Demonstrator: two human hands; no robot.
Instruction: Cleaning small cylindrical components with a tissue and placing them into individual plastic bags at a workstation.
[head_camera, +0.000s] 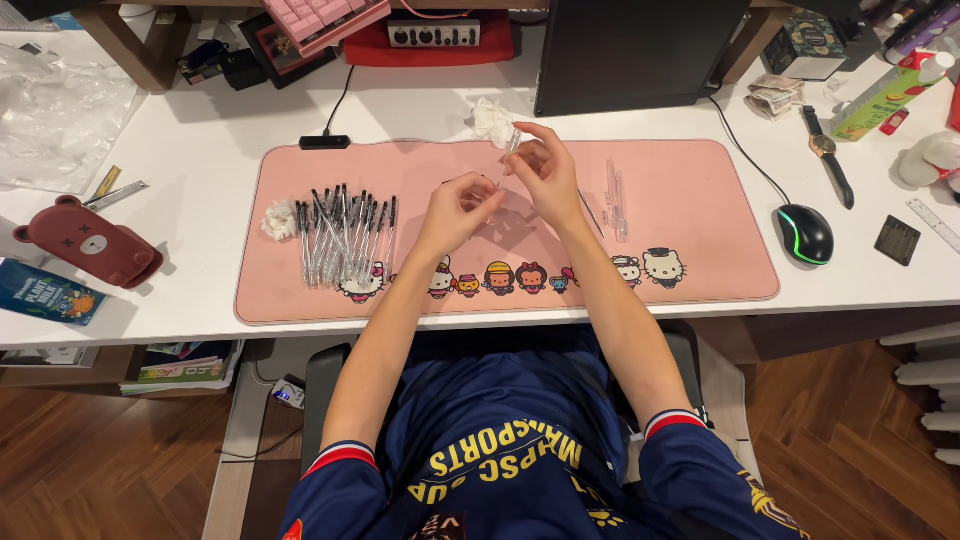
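Both forearms reach up from the lap over the pink mat (700, 200). Right hand (548, 172) pinches a clear pen tube (509, 152), long axis near upright, tip tilted away. Left hand (455, 208) sits just below-left, fingers pinched on something small, can't tell what. Pen pile (345, 235) lies left, spare tubes (615, 200) right.

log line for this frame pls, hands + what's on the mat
left hand: pinching thin part | right hand: holding clear pen tube | pens: piled left on pink mat | mouse: right
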